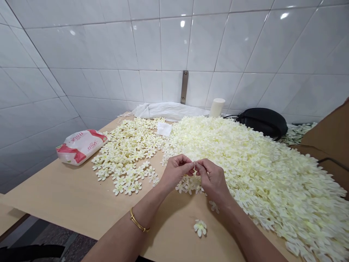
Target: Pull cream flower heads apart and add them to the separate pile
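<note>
My left hand (177, 171) and my right hand (214, 179) meet at the fingertips over the front edge of a large heap of pale yellow-white artificial flowers (245, 163). Both hands are closed in a pinch, thumb against index finger. A tiny pale bit shows between the fingertips, too small to name. Several flowers lie just beneath the hands. One single flower (200, 227) rests on the table nearer to me, and a loose white flower (214, 206) lies partly hidden beside my right wrist. A gold bangle (137, 222) circles my left forearm.
On the wooden table (81, 196), a smaller spread of flowers (128, 145) lies left, beside a red-and-white tissue pack (81, 145). A white paper piece (164, 128), white cylinder (217, 107) and black case (263, 122) are farther back. Cardboard (327, 131) stands right, before a tiled wall (174, 43).
</note>
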Action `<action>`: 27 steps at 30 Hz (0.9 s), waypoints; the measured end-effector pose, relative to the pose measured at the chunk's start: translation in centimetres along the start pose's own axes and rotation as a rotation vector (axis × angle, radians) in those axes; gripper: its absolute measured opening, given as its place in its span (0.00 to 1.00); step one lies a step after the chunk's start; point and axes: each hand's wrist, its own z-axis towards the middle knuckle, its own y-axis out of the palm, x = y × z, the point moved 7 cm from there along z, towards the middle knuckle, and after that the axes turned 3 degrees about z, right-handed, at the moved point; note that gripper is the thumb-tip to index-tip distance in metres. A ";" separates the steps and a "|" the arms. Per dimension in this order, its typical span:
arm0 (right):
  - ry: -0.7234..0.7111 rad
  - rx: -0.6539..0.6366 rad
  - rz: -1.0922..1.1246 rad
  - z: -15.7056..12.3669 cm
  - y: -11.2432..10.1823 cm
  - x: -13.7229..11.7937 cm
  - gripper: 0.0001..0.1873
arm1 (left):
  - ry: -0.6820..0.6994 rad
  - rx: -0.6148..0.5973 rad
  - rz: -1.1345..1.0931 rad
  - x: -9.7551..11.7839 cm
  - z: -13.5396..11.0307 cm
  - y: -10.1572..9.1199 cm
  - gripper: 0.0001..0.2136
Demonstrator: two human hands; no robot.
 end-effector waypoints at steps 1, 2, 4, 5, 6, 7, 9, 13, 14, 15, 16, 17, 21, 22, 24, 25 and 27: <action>-0.018 0.002 -0.021 0.0 0.0 -0.1 0.12 | 0.001 -0.002 0.000 0.0 0.0 0.0 0.07; -0.033 0.003 -0.038 0.0 0.0 -0.2 0.12 | -0.002 -0.001 0.001 -0.1 0.0 0.0 0.06; -0.062 0.005 -0.064 -0.1 0.1 -0.3 0.12 | -0.012 0.003 0.005 -0.1 0.0 -0.1 0.06; -0.080 0.008 -0.075 -0.1 0.1 -0.4 0.12 | -0.018 0.005 0.006 -0.2 0.0 -0.1 0.06; -0.099 0.012 -0.086 -0.1 0.1 -0.5 0.12 | -0.023 0.006 0.007 -0.2 0.0 -0.1 0.05; -0.119 0.016 -0.097 -0.2 0.1 -0.6 0.12 | -0.027 0.008 0.008 -0.2 0.0 -0.1 0.05; -0.152 0.023 -0.124 -0.3 0.2 -0.7 0.12 | -0.029 0.008 0.015 -0.2 0.0 -0.1 0.04; -0.190 0.027 -0.170 -0.4 0.3 -0.7 0.11 | -0.049 0.005 0.016 -0.3 0.0 0.0 0.05; -0.192 0.030 -0.178 -0.4 0.3 -0.7 0.11 | -0.060 0.003 0.007 -0.4 0.0 0.0 0.05; -0.193 0.033 -0.184 -0.4 0.3 -0.7 0.11 | -0.070 -0.001 -0.004 -0.5 0.0 0.1 0.06; -0.194 0.035 -0.189 -0.4 0.3 -0.6 0.11 | -0.078 -0.004 -0.015 -0.7 0.0 0.1 0.06; -0.197 0.034 -0.196 -0.4 0.3 -0.6 0.11 | -0.084 -0.008 -0.024 -0.8 0.0 0.1 0.06; -0.214 0.006 -0.212 -0.5 0.6 -0.9 0.12 | -0.085 -0.010 -0.050 -1.0 0.1 0.1 0.06; -0.211 0.000 -0.205 -0.5 0.6 -0.9 0.12 | -0.081 -0.006 -0.050 -1.0 0.2 0.1 0.05; -0.181 -0.008 -0.170 -0.5 0.6 -0.9 0.12 | -0.071 0.005 -0.043 -0.9 0.2 0.0 0.04; -0.148 -0.008 -0.142 -0.4 0.6 -0.7 0.12 | -0.069 0.008 -0.037 -0.9 0.2 0.0 0.04; -0.043 -0.005 -0.065 -0.4 0.5 0.0 0.12 | -0.067 0.015 -0.028 -0.8 0.1 0.0 0.03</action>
